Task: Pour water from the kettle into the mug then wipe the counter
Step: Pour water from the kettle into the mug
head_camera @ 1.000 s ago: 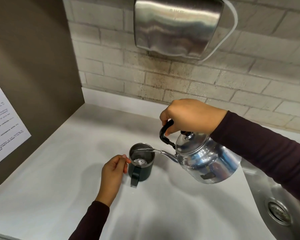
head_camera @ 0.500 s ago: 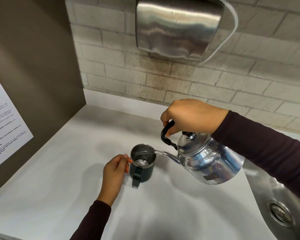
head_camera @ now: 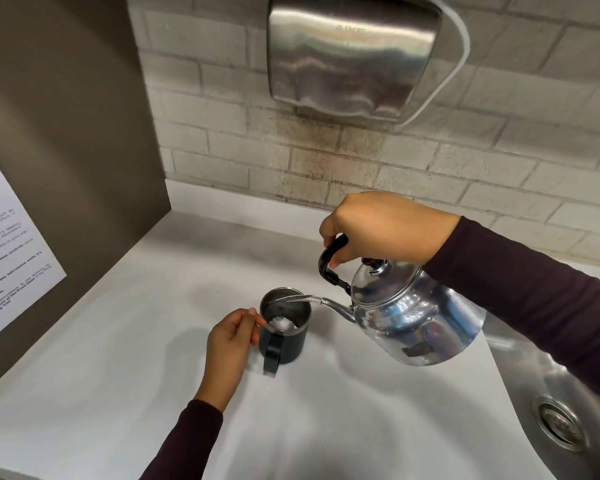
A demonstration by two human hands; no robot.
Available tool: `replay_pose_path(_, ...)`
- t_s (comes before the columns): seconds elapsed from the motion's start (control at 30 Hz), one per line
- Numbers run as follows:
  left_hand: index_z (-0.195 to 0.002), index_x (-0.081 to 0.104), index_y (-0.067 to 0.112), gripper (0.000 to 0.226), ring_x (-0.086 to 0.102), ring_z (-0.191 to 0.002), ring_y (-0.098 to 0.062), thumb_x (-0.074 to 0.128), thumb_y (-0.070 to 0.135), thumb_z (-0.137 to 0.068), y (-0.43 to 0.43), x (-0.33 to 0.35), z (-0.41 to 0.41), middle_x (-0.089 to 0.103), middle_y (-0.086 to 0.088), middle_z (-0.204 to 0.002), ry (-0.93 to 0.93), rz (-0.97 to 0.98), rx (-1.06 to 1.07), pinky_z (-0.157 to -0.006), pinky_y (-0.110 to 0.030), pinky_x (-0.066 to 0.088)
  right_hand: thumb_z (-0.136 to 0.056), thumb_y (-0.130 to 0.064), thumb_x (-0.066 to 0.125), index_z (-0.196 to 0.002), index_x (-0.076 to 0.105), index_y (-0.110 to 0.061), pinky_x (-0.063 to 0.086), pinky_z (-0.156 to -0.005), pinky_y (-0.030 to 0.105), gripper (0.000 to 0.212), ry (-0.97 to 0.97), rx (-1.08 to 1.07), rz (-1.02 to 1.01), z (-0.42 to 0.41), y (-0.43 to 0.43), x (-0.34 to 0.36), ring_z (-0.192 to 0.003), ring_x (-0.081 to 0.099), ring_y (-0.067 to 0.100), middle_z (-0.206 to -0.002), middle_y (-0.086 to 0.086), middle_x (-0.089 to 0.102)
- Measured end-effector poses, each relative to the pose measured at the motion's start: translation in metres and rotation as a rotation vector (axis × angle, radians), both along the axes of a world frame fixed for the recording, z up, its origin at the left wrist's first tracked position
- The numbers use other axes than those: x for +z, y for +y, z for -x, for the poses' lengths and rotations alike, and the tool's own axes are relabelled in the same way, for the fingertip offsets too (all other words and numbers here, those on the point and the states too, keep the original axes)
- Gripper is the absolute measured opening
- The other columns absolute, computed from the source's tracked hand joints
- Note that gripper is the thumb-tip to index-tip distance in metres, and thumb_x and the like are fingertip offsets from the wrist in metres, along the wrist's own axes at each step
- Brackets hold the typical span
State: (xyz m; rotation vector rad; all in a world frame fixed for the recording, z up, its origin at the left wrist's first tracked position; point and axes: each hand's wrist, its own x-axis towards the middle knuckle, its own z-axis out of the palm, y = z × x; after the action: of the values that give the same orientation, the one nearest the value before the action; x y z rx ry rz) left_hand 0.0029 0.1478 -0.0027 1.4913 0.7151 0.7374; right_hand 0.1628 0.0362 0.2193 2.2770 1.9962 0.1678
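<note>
A dark mug (head_camera: 293,344) with a steel inside stands upright on the white counter (head_camera: 101,368), its handle turned toward me. My left hand (head_camera: 231,344) grips the mug's left side, thumb at the rim. My right hand (head_camera: 381,226) is closed on the black handle of a shiny steel kettle (head_camera: 416,317), held tilted in the air to the right of the mug. A thin stream of water runs from the spout into the mug, and water glints at its bottom.
A steel sink (head_camera: 568,403) with a round drain lies at the right, partly under the kettle. A steel hand dryer (head_camera: 354,53) hangs on the brick wall above. A brown side panel with a printed notice (head_camera: 11,251) closes the left.
The pour carries on with both hands and the kettle held almost still. The view has drifted slightly, and a little more water shows in the mug.
</note>
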Motion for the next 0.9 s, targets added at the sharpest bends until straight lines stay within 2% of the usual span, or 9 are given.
replay_pose_path(0.17, -0.065, 0.062, 0.009, 0.035, 0.042, -0.047, -0.002, 0.046, 0.018, -0.095, -0.002, 0.001, -0.001, 0.046, -0.001, -0.054, 0.006, -0.001, -0.006, -0.051, -0.009, 0.036, -0.075, -0.042, 0.072, -0.083, 0.067, -0.021, 0.034, -0.047, 0.021, 0.022, -0.019, -0.030, -0.069, -0.001, -0.011, -0.003, -0.060, 0.051, 0.016, -0.070, -0.004, 0.064)
replay_pose_path(0.23, -0.065, 0.062, 0.011, 0.035, 0.042, -0.048, -0.002, 0.046, 0.019, -0.094, -0.002, 0.001, -0.002, 0.046, -0.002, -0.054, 0.015, -0.002, -0.005, -0.050, -0.009, 0.036, -0.074, -0.043, 0.072, -0.083, 0.068, -0.024, 0.033, -0.046, 0.020, 0.022, -0.005, -0.067, -0.110, -0.002, -0.019, -0.004, -0.058, 0.050, 0.014, -0.070, -0.005, 0.065)
replay_pose_path(0.37, -0.066, 0.062, 0.011, 0.034, 0.043, -0.048, -0.002, 0.046, 0.020, -0.095, -0.003, 0.004, -0.003, 0.046, -0.002, -0.055, 0.029, -0.006, -0.009, -0.055, -0.016, 0.037, -0.073, -0.044, 0.073, -0.085, 0.070, -0.027, 0.044, -0.051, 0.026, 0.021, 0.063, -0.180, -0.191, -0.007, -0.044, -0.013, -0.064, 0.060, 0.016, -0.072, -0.005, 0.070)
replay_pose_path(0.43, -0.067, 0.063, 0.009, 0.035, 0.043, -0.049, -0.002, 0.045, 0.019, -0.095, -0.003, 0.006, -0.005, 0.046, -0.002, -0.054, 0.021, -0.005, -0.017, -0.057, -0.019, 0.038, -0.073, -0.044, 0.074, -0.085, 0.071, -0.026, 0.048, -0.054, 0.029, 0.021, 0.096, -0.251, -0.277, -0.010, -0.061, -0.023, -0.064, 0.063, 0.019, -0.070, -0.002, 0.071)
replay_pose_path(0.5, -0.066, 0.062, 0.009, 0.035, 0.043, -0.049, -0.002, 0.046, 0.018, -0.095, -0.005, 0.009, -0.008, 0.045, -0.001, -0.054, -0.002, 0.005, -0.025, -0.058, -0.015, 0.039, -0.070, -0.042, 0.076, -0.084, 0.071, -0.025, 0.051, -0.054, 0.031, 0.022, 0.139, -0.345, -0.419, -0.013, -0.080, -0.038, -0.059, 0.063, 0.021, -0.065, 0.001, 0.071)
replay_pose_path(0.57, -0.065, 0.062, 0.008, 0.035, 0.044, -0.048, -0.001, 0.046, 0.017, -0.095, -0.008, 0.011, -0.012, 0.045, -0.002, -0.053, -0.023, 0.014, -0.031, -0.056, -0.010, 0.040, -0.067, -0.043, 0.077, -0.082, 0.072, -0.027, 0.048, -0.052, 0.026, 0.022, 0.249, -0.490, -0.598, -0.014, -0.101, -0.056, -0.054, 0.061, 0.015, -0.059, -0.002, 0.069)
replay_pose_path(0.67, -0.064, 0.061, 0.010, 0.034, 0.044, -0.048, -0.001, 0.047, 0.017, -0.095, -0.015, 0.013, -0.019, 0.046, -0.002, -0.053, -0.040, 0.020, -0.050, -0.055, -0.008, 0.040, -0.066, -0.041, 0.079, -0.076, 0.070, -0.032, 0.052, -0.057, 0.020, 0.016, 0.508, -0.696, -0.872, -0.015, -0.128, -0.087, -0.059, 0.066, 0.005, -0.062, -0.011, 0.070)
replay_pose_path(0.77, -0.065, 0.062, 0.007, 0.035, 0.046, -0.048, 0.000, 0.047, 0.020, -0.094, -0.025, 0.015, -0.028, 0.049, 0.009, -0.046, -0.034, 0.031, -0.084, -0.057, -0.007, 0.041, -0.065, -0.035, 0.081, -0.076, 0.070, -0.035, 0.046, -0.054, 0.002, 0.015, 0.669, -0.862, -1.115, -0.020, -0.144, -0.119, -0.056, 0.062, -0.008, -0.065, -0.016, 0.068)
replay_pose_path(0.9, -0.062, 0.062, 0.014, 0.035, 0.046, -0.048, 0.000, 0.048, 0.021, -0.094, -0.040, 0.017, -0.041, 0.049, 0.012, -0.044, -0.040, 0.027, -0.132, -0.058, -0.006, 0.040, -0.065, -0.034, 0.081, -0.065, 0.066, -0.036, 0.041, -0.044, 0.003, 0.015, 0.782, -0.967, -1.194, -0.035, -0.150, -0.150, -0.044, 0.057, -0.009, -0.050, -0.020, 0.065)
